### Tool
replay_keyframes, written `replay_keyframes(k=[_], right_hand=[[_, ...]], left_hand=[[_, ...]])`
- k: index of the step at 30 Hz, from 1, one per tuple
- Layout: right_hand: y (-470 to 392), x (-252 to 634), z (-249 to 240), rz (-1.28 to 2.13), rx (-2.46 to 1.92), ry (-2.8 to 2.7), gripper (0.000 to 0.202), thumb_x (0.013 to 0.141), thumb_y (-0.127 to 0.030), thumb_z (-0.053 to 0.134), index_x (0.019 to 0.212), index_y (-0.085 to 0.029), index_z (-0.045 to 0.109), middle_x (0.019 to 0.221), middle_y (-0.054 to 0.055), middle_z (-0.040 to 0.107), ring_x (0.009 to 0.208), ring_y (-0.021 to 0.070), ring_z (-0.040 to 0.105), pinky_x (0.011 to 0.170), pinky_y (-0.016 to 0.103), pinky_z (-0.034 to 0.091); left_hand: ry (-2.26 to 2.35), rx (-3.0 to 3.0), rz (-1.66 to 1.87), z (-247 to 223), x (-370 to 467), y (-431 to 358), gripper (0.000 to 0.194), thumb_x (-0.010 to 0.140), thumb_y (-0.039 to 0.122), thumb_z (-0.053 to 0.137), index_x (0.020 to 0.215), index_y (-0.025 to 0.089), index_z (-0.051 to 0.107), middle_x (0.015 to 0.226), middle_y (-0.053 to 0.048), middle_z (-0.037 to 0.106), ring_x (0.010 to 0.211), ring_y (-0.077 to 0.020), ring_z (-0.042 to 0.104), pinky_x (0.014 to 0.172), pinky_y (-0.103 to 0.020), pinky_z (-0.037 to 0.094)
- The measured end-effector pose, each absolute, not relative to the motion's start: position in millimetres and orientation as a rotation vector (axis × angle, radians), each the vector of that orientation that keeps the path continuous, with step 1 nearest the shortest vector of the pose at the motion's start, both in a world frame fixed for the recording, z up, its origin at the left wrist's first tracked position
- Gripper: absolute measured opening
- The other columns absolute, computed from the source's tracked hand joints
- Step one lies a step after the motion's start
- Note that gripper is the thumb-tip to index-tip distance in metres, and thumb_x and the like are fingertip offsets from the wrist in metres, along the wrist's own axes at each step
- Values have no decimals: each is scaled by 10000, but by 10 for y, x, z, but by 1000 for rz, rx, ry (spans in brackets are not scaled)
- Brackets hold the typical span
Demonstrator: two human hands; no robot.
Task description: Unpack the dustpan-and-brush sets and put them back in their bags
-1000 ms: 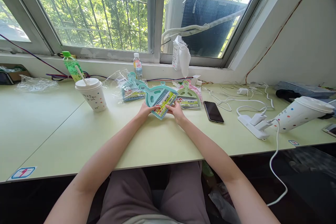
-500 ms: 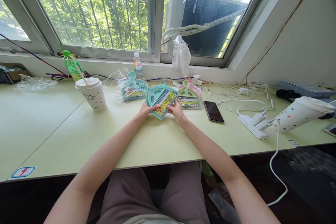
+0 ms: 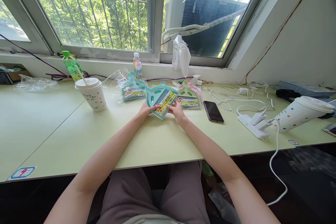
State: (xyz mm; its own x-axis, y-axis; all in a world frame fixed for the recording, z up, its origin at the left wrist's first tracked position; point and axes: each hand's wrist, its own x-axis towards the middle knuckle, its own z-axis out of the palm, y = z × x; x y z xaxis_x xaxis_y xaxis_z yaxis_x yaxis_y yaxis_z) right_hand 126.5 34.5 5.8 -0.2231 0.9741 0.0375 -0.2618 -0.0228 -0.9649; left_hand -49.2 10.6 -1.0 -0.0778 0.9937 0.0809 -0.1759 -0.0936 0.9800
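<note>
A teal dustpan-and-brush set (image 3: 157, 97) with a yellow label is held tilted above the table, its handle up and to the left. My left hand (image 3: 147, 109) grips its lower left side, thumb across the front. On the lower right edge, my right hand (image 3: 176, 110) holds it with thumb and fingers. Behind it to the left lies another teal set (image 3: 131, 89) in clear plastic. A green and pink set (image 3: 189, 98) lies just right of my right hand.
A white cup with straw (image 3: 91, 94) and a green-capped bottle (image 3: 72, 65) stand left. A small bottle (image 3: 137, 65) is behind. Rightward are a phone (image 3: 214, 111), a power strip (image 3: 252, 127), cables and a tilted cup (image 3: 299, 113). The table edge (image 3: 157, 164) runs in front.
</note>
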Motion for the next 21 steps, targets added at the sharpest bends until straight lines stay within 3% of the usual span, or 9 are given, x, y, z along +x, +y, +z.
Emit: replay_keyframes(k=[6,9,11,13,16,19,21], right_hand=[[380,1277,38,1478,-883,-1165,356,718,-144,747,1013,-203,558,915,42,735,871,212,726,846,418,618],[399,1290,37,1478,-892,-1157,335,725,-131,732,1000,-212,559,907,33,737,873,210,726,846,419,621],[412,1298,40,1477,-899,-1146,329,728,-125,726,996,-217,559,903,27,735,859,205,726,840,418,625],[424,1302,42,1476,-900,-1137,338,722,-129,737,995,-217,559,902,28,731,849,202,725,831,416,628],[432,1301,43,1475,-903,-1131,358,708,-139,758,997,-213,560,911,38,729,861,209,724,827,420,627],[423,1294,40,1476,-902,-1143,356,711,-137,757,1001,-210,563,920,41,732,865,211,725,835,424,624],[413,1289,37,1477,-896,-1155,344,719,-127,742,1001,-211,564,912,36,734,853,206,728,837,423,624]], left_hand=[[1113,1083,1378,-36,-507,135,617,553,470,865,1041,188,615,1025,-104,714,916,-286,690,768,-387,573],[1216,1041,1405,-35,-558,184,558,704,646,683,1017,190,608,939,-98,707,816,-275,697,687,-389,572],[1349,1093,1489,-14,-629,203,530,813,657,531,1049,187,592,904,-96,679,728,-258,687,650,-404,568],[1549,1277,1608,20,-731,204,430,884,530,484,1128,187,571,940,-102,653,758,-253,678,719,-428,564],[1910,1673,1672,65,-922,190,329,872,256,503,1186,183,568,1171,-152,607,1116,-308,590,992,-488,454],[2219,1891,1520,63,-1131,191,461,820,102,459,1269,156,547,1416,-183,481,1394,-340,337,1127,-521,286],[2386,1907,1372,36,-1271,201,536,805,64,422,1331,119,511,1449,-206,459,1419,-345,301,1132,-532,251]])
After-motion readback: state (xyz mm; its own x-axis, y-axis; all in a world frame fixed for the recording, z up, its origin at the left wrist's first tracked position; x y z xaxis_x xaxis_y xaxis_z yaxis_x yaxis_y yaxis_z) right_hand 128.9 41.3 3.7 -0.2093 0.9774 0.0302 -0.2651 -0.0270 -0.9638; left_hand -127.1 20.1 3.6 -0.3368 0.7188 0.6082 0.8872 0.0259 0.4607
